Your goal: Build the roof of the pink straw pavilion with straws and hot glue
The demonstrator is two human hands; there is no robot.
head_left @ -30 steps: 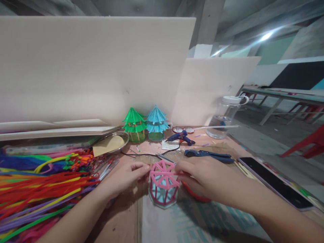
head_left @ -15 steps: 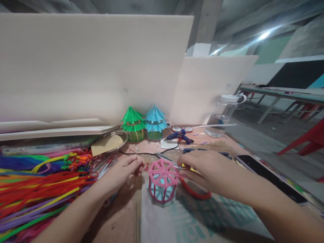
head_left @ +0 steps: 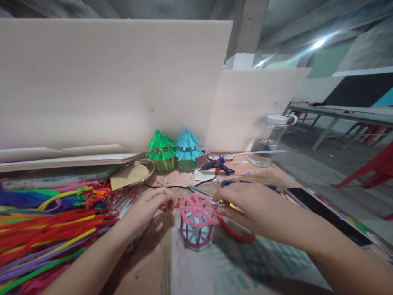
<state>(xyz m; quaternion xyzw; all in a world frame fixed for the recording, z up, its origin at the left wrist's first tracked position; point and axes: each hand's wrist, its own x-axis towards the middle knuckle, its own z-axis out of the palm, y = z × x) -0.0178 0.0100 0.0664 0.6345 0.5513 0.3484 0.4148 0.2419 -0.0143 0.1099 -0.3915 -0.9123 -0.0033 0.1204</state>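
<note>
A small pink frame, open-sided with spoke-like strips on top (head_left: 198, 211), stands on a pale blue many-sided base (head_left: 196, 245). My right hand (head_left: 242, 205) is at its right, fingers bent together at a pink fuzzy strip (head_left: 218, 211) that lies across the frame's top. My left hand (head_left: 159, 199) is just left of the frame, its fingers curled in; whatever they pinch is too small to make out. Red-handled scissors (head_left: 238, 234) lie partly under my right hand, blades pointing away to the left.
Green (head_left: 161, 151) and blue (head_left: 187, 149) tiered-roof models stand behind, beside a blue glue gun (head_left: 215, 164). Colourful pipe cleaners (head_left: 55, 225) cover the left. A metal dish (head_left: 149, 170), a water jug (head_left: 267, 141) and a phone (head_left: 328, 215) are around. White boards (head_left: 116, 82) rise behind.
Both hands stay almost in place. The right hand and its fingers have shifted very slightly left; the frame and the scissors look the same.
</note>
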